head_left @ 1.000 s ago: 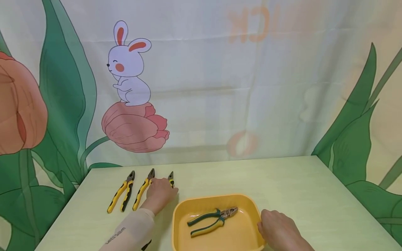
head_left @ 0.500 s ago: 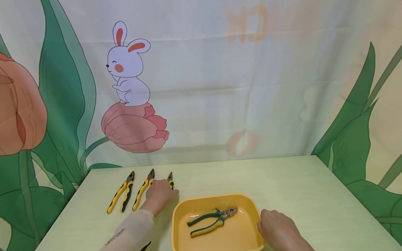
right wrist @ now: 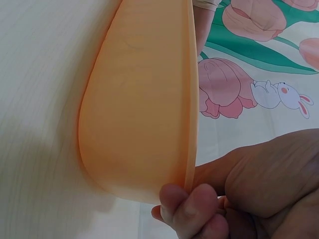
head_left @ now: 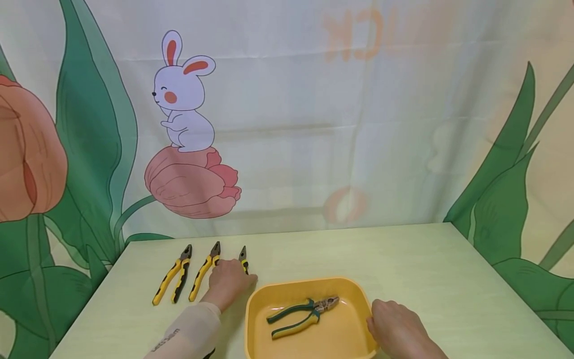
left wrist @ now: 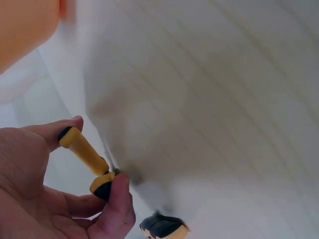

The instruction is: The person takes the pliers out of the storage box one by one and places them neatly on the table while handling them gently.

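left hand [head_left: 229, 281] pinched yellow-and-black-handled metal pliers [head_left: 243, 256] | right hand [head_left: 398, 326] clamped rim [head_left: 309, 283] of rectangular yellow plastic tray [head_left: 343, 334] | pliers looked stiff, kinda hefty, handles [left wrist: 85, 151] seemed grippiest

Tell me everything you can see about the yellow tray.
The yellow tray is an open, shallow container with rounded corners, smooth walls and a slim rim; it looks like plastic. It stands open side up on the pale table, its near edge cut off in the head view. The right hand grips the rim on its right side. Inside, one pair of pliers with green and yellow handles lies on the floor, its head pointing toward the far right corner.
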Available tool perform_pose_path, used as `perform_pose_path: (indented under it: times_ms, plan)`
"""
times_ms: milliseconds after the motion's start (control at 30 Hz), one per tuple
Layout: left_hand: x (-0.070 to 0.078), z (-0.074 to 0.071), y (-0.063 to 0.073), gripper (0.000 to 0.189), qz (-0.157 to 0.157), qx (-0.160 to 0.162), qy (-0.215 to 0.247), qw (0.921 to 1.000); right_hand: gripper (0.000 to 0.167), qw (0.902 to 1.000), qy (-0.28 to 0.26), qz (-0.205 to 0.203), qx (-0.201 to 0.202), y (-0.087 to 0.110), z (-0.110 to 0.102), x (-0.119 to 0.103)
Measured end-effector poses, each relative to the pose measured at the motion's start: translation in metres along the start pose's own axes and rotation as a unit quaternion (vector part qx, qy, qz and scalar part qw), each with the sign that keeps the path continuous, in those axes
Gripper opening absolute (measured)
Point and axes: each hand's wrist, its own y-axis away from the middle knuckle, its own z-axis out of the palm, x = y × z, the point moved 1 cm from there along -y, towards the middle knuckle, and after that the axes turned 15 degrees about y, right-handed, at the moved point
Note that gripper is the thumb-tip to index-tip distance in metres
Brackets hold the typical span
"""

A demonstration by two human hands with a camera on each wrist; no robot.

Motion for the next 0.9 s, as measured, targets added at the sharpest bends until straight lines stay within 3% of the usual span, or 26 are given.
perform_pose_path:
  times_ms: [400, 900]
  plan:
    - [-0.0022, 0.0043, 0.0, 0.049, 0.023, 0.016, -0.01, 0.9995, 0.028, 1.0, 0.005, -0.001, 0.006, -0.0001, -0.0002, -0.0003]
    - [-0.005, 0.0059, 0.001, 0.057, 0.016, 0.026, -0.023, 0.9993, 0.027, 1.0, -0.002, -0.005, 0.004, 0.0006, -0.0002, 0.0003]
